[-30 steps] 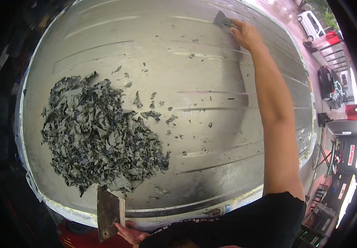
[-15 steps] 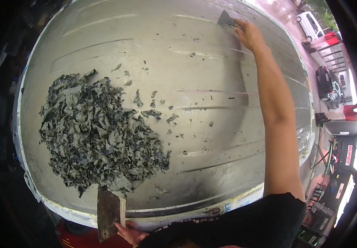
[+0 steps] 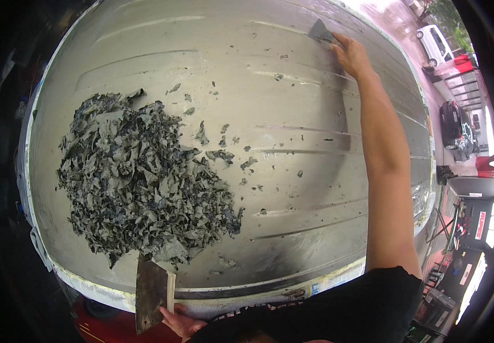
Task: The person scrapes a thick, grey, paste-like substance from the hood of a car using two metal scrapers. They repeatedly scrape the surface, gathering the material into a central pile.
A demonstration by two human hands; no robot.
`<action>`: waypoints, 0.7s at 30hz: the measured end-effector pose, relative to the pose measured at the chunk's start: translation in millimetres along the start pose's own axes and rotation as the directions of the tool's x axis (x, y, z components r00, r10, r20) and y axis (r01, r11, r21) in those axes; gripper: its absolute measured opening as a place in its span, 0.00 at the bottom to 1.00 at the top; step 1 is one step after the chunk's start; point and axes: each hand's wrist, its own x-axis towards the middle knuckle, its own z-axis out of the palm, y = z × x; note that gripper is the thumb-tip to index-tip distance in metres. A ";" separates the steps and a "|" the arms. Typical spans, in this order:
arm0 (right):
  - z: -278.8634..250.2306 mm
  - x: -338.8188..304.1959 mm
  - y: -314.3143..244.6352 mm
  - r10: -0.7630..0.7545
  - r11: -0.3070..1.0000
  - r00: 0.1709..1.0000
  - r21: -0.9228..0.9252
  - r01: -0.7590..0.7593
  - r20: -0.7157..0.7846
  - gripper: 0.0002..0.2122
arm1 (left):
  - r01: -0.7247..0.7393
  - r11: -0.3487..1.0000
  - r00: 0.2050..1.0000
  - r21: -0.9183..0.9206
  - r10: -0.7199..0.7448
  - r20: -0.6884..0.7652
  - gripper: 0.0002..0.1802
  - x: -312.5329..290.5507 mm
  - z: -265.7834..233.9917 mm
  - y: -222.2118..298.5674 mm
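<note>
My right arm stretches far across a broad, pale metal vehicle roof (image 3: pixel 218 74). The fingers of my right hand (image 3: pixel 351 57) are closed on a small grey flat scraper (image 3: pixel 319 32), its blade low over or against the far part of the panel; I cannot tell which. At the near edge, my left hand (image 3: pixel 183 322) grips a wide, dark-stained scraper (image 3: pixel 153 292) with a pale strip along one side. That scraper's far end reaches the near edge of a large heap of curled grey-green paint flakes (image 3: pixel 144 183). Loose flakes lie scattered to the right of the heap.
Raised ribs run across the roof, and masking paper and tape (image 3: pixel 338 280) line its rim. Red bodywork (image 3: pixel 109 326) shows below the near edge. To the right are a white vehicle (image 3: pixel 434 44), a dark car (image 3: pixel 457 130) and workshop equipment (image 3: pixel 438 306).
The view has shifted slightly, so the roof and heap sit a little farther right. My right hand and its scraper have come slightly nearer. My left hand keeps its hold.
</note>
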 end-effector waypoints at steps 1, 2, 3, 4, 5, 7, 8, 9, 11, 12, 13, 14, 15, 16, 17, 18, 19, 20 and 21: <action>1.6 2.5 -7.5 -0.005 1.000 1.000 -0.010 0.005 0.015 0.21 | 0.036 0.999 0.999 0.001 -0.036 -0.008 0.86 -4.6 -1.1 3.9; 4.5 6.8 -16.3 -0.008 1.000 1.000 -0.020 0.009 0.030 0.21 | 0.055 0.998 0.998 -0.009 -0.055 -0.036 0.86 -8.5 -1.3 8.4; 2.4 6.2 -21.6 -0.003 0.999 0.999 -0.037 0.004 0.044 0.21 | 0.067 0.997 0.996 -0.026 -0.069 -0.057 0.85 -6.3 0.8 13.9; 2.6 6.4 -15.0 0.013 0.999 0.999 -0.041 -0.011 0.037 0.21 | 0.061 0.997 0.992 -0.055 -0.067 -0.103 0.85 3.4 10.0 27.1; 5.0 6.6 -3.1 0.028 0.999 0.999 -0.045 -0.026 0.031 0.21 | 0.056 0.997 0.992 -0.050 -0.062 -0.109 0.86 4.1 10.9 26.3; 3.1 2.6 -12.3 0.043 0.997 0.999 -0.065 -0.041 0.027 0.21 | 0.048 0.999 0.996 0.006 -0.047 -0.072 0.86 0.9 3.8 15.5; 2.8 2.8 -18.6 0.041 0.995 0.999 -0.088 -0.038 0.025 0.21 | 0.054 0.998 0.997 0.011 -0.053 -0.062 0.86 -0.8 1.8 10.8; -3.6 0.4 -25.7 0.039 0.992 0.999 -0.119 -0.037 0.020 0.21 | 0.063 0.998 0.997 0.012 -0.062 -0.054 0.86 0.7 1.9 11.9; -2.4 -1.2 -19.7 0.022 0.997 1.000 -0.076 -0.020 0.015 0.20 | 0.102 0.994 0.992 -0.051 -0.105 -0.072 0.86 2.5 6.3 15.4; 3.4 1.1 -19.0 0.007 0.999 1.000 -0.046 -0.006 0.014 0.20 | 0.120 0.990 0.989 -0.072 -0.125 -0.073 0.86 4.5 7.9 19.8; 8.2 3.3 -15.8 -0.006 1.000 1.000 -0.030 0.006 -0.010 0.20 | 0.136 0.988 0.989 -0.076 -0.140 -0.055 0.86 6.1 6.8 24.7; 11.4 4.9 -11.8 -0.019 1.000 0.999 -0.015 0.018 -0.035 0.20 | 0.131 0.989 0.990 -0.062 -0.134 -0.043 0.86 6.0 4.3 24.8; 14.7 6.4 -8.5 -0.030 1.000 0.998 0.000 0.030 -0.059 0.19 | 0.125 0.991 0.991 -0.049 -0.127 -0.040 0.86 6.6 4.8 24.5; 15.1 6.8 -18.3 -0.025 1.000 0.999 -0.005 0.025 -0.040 0.19 | 0.102 0.995 0.994 -0.017 -0.103 -0.039 0.86 2.4 2.2 20.5; 17.4 9.9 -30.3 -0.020 1.000 1.000 -0.010 0.020 -0.020 0.19 | 0.048 0.999 0.997 -0.007 -0.048 -0.061 0.85 -4.2 -0.8 9.9; 18.6 11.4 -43.6 -0.020 1.000 1.000 -0.010 0.020 -0.004 0.19 | -0.003 1.000 0.996 0.007 0.004 -0.093 0.84 -14.6 -3.3 0.4; 15.9 9.7 -30.4 -0.025 1.000 0.999 0.016 0.025 -0.036 0.20 | -0.096 0.995 0.985 -0.013 0.093 -0.142 0.83 -12.8 4.9 -13.4; 13.9 3.3 -5.7 -0.029 0.999 0.997 0.042 0.032 -0.068 0.20 | -0.100 0.995 0.982 -0.017 0.096 -0.162 0.82 -14.3 5.2 -21.2; 15.5 -2.5 6.4 -0.034 0.997 0.995 0.071 0.041 -0.092 0.21 | -0.102 0.995 0.977 -0.019 0.097 -0.189 0.81 -9.2 10.8 -18.9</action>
